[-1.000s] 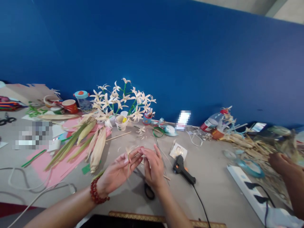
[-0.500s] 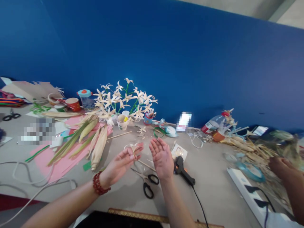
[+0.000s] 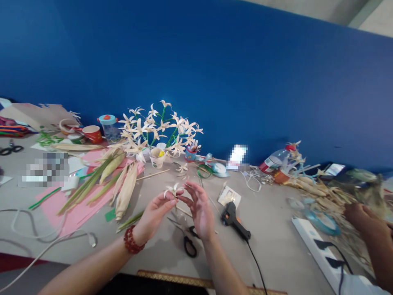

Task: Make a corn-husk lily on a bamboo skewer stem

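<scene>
Between thumb and fingers, my left hand [image 3: 158, 213] pinches a small white husk flower [image 3: 173, 191], its petals pointing up and outward. My right hand [image 3: 201, 211] is beside it, fingers apart and slightly curved, the fingertips close to the flower; whether they touch it I cannot tell. Below the hands lie black-handled scissors [image 3: 190, 246], partly covered by my right hand and wrist. A black glue gun [image 3: 235, 221] rests right of my right hand, its nozzle end by a white card [image 3: 229, 195]. Behind, a white cup [image 3: 157, 160] holds many white husk flowers [image 3: 162, 127] on green stems.
Corn husks [image 3: 126, 192] and pink paper [image 3: 58, 211] lie at the left. A power strip [image 3: 316, 254] stands at the right, near another person's hand [image 3: 362, 217] over husk scraps. A plastic bottle [image 3: 274, 160] leans against the blue wall [image 3: 215, 73].
My right hand has moved left and its fingers have come in close to the flower. My left hand still holds the flower, whose petals now show more clearly.
</scene>
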### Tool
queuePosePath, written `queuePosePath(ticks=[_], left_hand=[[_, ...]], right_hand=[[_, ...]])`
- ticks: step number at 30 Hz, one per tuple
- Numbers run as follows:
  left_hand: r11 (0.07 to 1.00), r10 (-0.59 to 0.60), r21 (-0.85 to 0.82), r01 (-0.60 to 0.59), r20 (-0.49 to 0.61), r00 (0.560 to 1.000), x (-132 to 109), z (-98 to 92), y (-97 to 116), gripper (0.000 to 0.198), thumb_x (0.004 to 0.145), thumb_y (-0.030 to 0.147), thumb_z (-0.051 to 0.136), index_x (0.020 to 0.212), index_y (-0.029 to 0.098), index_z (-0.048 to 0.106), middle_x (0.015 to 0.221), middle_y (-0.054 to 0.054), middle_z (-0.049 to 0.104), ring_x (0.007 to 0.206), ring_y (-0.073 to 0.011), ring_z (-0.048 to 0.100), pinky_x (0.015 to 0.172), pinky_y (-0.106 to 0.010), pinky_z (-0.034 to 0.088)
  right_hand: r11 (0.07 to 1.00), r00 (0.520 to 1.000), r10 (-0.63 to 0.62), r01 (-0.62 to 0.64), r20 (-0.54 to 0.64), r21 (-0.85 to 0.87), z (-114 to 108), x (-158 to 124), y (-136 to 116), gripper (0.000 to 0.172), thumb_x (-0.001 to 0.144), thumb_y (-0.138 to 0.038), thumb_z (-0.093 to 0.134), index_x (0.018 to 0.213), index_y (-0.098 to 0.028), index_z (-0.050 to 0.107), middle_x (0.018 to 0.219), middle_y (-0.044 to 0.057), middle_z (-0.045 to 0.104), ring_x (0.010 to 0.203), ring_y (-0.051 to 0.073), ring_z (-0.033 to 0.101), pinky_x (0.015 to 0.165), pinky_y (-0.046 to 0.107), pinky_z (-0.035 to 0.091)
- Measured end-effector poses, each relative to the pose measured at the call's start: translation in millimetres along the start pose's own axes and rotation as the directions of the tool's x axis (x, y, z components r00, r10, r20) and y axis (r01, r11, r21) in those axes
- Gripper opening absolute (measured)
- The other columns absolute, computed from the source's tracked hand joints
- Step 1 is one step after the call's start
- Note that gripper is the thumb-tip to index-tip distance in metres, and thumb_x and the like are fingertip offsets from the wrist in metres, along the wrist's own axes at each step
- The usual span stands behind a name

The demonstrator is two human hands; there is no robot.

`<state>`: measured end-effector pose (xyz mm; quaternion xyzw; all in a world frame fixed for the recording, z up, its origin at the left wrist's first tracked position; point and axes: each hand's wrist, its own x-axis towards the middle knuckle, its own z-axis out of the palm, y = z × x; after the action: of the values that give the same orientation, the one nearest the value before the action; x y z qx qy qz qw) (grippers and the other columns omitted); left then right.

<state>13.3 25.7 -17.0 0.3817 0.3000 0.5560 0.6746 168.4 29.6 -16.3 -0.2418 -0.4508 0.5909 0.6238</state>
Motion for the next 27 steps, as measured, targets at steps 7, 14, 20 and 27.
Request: queuePosePath(ticks=[7, 14, 20, 27], left_hand=[[0.967, 0.160, 0.218, -0.130, -0.128, 0.979, 2, -3.0, -4, 0.009, 0.080, 0.025, 0.072, 0.078, 0.019, 0.067, 0.114, -0.005, 0.058, 0.117, -0.0222, 0.053, 0.103, -0.032, 0.040], [0.973, 0.114, 0.214, -0.089, -0.110, 0.987, 1, 1.4, -2, 0.010, 0.080, 0.029, 0.072, 0.077, 0.020, 0.069, 0.112, -0.006, 0.062, 0.122, -0.0249, 0.052, 0.104, -0.034, 0.041], [0.989, 0.027, 0.147, -0.020, -0.044, 0.999, 2, 6.1, 1, 0.007, 0.081, 0.028, 0.071, 0.079, 0.021, 0.070, 0.118, -0.005, 0.064, 0.121, -0.0268, 0.054, 0.105, -0.038, 0.042], [0.836, 0.288, 0.472, -0.279, 0.055, 0.956, 4, -2.1, 11, 0.022, 0.089, 0.030, 0.060, 0.109, 0.024, 0.067, 0.136, -0.011, 0.053, 0.132, -0.0283, 0.045, 0.109, -0.044, 0.038]], right_hand=[[0.843, 0.995, -0.083, 0.103, 0.062, -0.528, 2, -4, 5, 0.011, 0.082, -0.030, 0.070, 0.091, -0.024, 0.069, 0.123, 0.008, 0.058, 0.119, 0.027, 0.054, 0.102, 0.042, 0.042], [0.791, 0.994, -0.085, 0.108, 0.067, -0.603, 5, -3, 6, 0.008, 0.083, -0.027, 0.070, 0.090, -0.024, 0.071, 0.115, 0.007, 0.063, 0.111, 0.024, 0.059, 0.100, 0.038, 0.042], [0.923, 0.998, 0.053, -0.043, 0.016, -0.383, 1, -3, 13, 0.010, 0.079, -0.031, 0.074, 0.074, -0.023, 0.070, 0.119, 0.007, 0.063, 0.117, 0.027, 0.056, 0.107, 0.042, 0.037], [0.945, 0.984, 0.174, -0.180, 0.046, 0.272, 4, 2, -15, 0.021, 0.078, -0.041, 0.073, 0.068, -0.024, 0.065, 0.143, 0.002, 0.052, 0.137, 0.032, 0.040, 0.106, 0.057, 0.036]])
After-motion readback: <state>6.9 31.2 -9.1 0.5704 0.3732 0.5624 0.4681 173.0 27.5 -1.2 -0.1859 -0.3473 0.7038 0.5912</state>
